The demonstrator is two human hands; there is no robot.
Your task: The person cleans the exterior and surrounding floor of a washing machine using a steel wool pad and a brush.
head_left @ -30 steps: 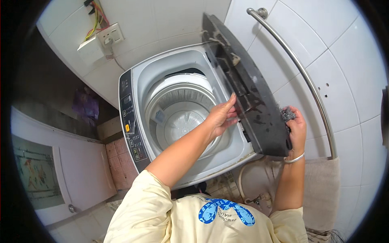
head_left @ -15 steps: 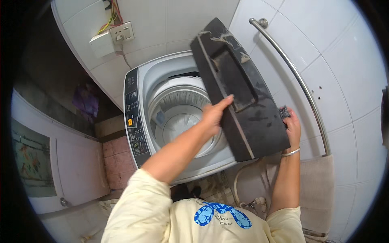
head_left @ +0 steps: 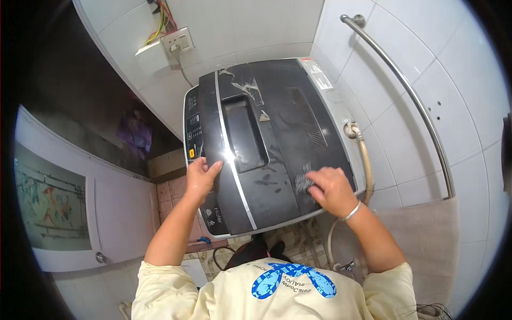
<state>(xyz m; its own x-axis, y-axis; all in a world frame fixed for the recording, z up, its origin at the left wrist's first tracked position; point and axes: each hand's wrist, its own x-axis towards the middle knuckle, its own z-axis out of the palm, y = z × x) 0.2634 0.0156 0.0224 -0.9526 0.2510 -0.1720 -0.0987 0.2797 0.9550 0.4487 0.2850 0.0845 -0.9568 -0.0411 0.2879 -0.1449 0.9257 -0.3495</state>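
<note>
Over my feed, the biggest thing is a top-loading washing machine (head_left: 333, 101), filling the centre of the frame under a closed dark lid (head_left: 282, 154); shut like this, I judge, it gives a broad, fairly steady face to work on. Damp-looking patches mark the lid toward its lower middle, and pale, peeling scraps sit near its top. A beige towel (head_left: 426, 240) hangs in the lower right, below a steel grab rail (head_left: 408, 88) that bows down the right side. At the machine's right edge a cream water hose (head_left: 365, 157) joins its fitting and runs downward, clear of the hands. On the left edge of the lid, by the dark control strip (head_left: 192, 125), I see the left grip (head_left: 200, 178): thumb spread away from the fingers, with nothing visibly clasped, probably there to steady that edge. In the right of centre, the right grip (head_left: 335, 189) is closed, its curled fingers over a grey metal scourer (head_left: 303, 182). That smallest thing rests against the lid's lower right part, gripped from above, I think, so the fingers can press it flat.
</note>
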